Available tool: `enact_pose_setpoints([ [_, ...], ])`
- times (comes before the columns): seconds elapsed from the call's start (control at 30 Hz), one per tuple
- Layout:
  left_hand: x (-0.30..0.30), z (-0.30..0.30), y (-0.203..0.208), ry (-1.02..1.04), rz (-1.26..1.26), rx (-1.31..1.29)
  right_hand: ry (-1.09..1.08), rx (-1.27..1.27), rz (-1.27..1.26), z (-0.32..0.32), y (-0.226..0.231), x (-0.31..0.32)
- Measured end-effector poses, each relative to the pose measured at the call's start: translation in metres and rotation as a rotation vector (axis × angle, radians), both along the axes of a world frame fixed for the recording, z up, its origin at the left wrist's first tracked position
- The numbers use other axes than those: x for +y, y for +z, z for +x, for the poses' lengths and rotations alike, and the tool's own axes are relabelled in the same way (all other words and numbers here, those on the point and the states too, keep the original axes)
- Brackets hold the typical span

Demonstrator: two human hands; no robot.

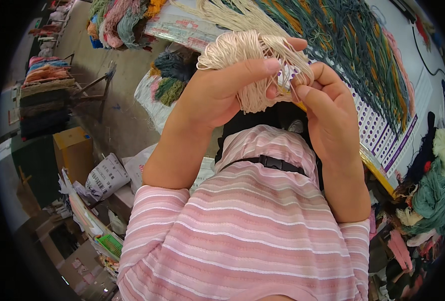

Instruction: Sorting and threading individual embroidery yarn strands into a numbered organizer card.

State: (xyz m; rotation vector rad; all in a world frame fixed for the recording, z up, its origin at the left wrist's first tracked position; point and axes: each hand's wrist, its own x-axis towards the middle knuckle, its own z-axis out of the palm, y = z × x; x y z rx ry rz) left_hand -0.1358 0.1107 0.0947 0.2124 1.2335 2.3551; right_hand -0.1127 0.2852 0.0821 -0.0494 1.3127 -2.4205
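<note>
A thick cream skein of yarn (255, 98) hangs looped over my left hand (227, 88). That hand's thumb lies across the front of the strands, and its fingers reach through and behind them. On the right side of the skein, my right hand (330, 100) pinches some of the cream strands between thumb and forefinger. The loops spread apart between the two hands. Beyond them, long cream strands (240, 15) lie on the table, beside a broad spread of dark green, teal and orange strands (343, 45).
A white sheet with rows of purple dots (378, 125) covers part of the table. Teal yarn (435, 195) is heaped at the right. At the left are folded yarn stacks (46, 95), a cardboard box (74, 150) and a white package (107, 175). Dark and green skeins (169, 90) rest on a white sack.
</note>
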Motion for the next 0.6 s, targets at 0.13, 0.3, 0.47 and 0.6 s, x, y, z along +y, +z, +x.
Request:
enact_pose_setpoints([
  [0.13, -0.003, -0.002, -0.003, -0.045, 0.019, 0.001, -0.055, 0.009, 0.042, 0.0, 0.0, -0.004],
  [0.3, -0.003, -0.003, -0.003, -0.092, 0.05, 0.005, -0.096, -0.033, 0.023, 0.0, 0.006, -0.012],
  [0.47, 0.001, -0.004, 0.002, -0.112, -0.041, -0.001, -0.005, -0.015, -0.035, -0.002, 0.003, -0.012],
  [0.6, -0.003, -0.006, -0.004, -0.173, 0.13, -0.009, 0.079, 0.066, 0.059, -0.003, 0.001, -0.008],
])
